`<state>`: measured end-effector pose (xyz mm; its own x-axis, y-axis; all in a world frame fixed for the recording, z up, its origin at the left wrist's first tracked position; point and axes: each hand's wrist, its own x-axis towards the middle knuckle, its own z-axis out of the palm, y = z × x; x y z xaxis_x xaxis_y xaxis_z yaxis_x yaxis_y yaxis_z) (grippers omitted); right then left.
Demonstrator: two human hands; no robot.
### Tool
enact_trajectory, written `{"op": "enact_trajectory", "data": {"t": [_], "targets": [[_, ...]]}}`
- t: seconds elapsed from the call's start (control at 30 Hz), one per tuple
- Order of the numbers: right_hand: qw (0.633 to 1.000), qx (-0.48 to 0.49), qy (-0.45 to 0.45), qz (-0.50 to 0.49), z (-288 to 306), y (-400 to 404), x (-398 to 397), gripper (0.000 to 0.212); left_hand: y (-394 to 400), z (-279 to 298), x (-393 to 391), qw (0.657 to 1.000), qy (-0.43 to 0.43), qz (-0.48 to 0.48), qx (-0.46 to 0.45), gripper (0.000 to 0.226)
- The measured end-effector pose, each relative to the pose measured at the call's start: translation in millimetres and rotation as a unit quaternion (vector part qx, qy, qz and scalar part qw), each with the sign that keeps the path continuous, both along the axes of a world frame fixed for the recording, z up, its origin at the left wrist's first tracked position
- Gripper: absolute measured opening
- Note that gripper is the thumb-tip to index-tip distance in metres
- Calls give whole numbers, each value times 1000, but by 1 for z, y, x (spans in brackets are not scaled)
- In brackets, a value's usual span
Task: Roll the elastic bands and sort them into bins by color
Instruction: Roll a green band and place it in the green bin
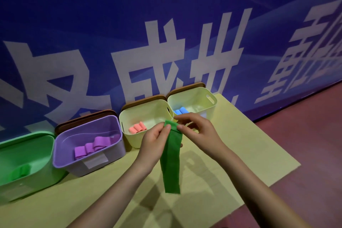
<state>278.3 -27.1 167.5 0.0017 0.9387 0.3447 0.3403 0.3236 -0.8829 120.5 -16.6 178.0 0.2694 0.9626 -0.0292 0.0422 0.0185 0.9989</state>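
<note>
A: What am I looking at, biggest first?

B: I'm seeing a blue wall (92, 15) with large white characters filling the back. Yellow counter (231, 144) is sitting against it, red floor (314, 135) showing to the right.

A: Bins?

B: Four are lining the wall edge. Green bin (24, 153) far left, holding one green roll. Purple bin (88, 144) next, holding purple rolls (90, 147). Then two pale yellow bins: the left yellow bin (146, 116) is holding pink rolls (137, 127), the right yellow bin (192, 100) is holding blue rolls (180, 111).

A: Hands?

B: Both are working the green band (171, 163) in front of the yellow bins. Left hand (155, 141) is pinching the band's top end, thumb on top. Right hand (198, 131) is pinching the same end from the other side, fingers curled.

A: Band itself?

B: It's hanging down flat from the hands, above the counter, lower end loose. Top end is starting to fold over.
</note>
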Motion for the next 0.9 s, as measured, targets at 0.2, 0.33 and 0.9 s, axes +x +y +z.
{"op": "enact_trajectory", "data": {"t": [0.2, 0.33, 0.9], "targets": [[999, -27, 6, -40, -9, -3, -5, 13, 5, -20, 1, 995, 62, -7, 73, 50], [998, 5, -37, -45, -9, -6, 1, 13, 3, -24, 5, 1000, 26, -1, -1, 44], [995, 39, -89, 13, -19, -17, 17, 18, -17, -37, 18, 994, -40, 88, -47, 20]]}}
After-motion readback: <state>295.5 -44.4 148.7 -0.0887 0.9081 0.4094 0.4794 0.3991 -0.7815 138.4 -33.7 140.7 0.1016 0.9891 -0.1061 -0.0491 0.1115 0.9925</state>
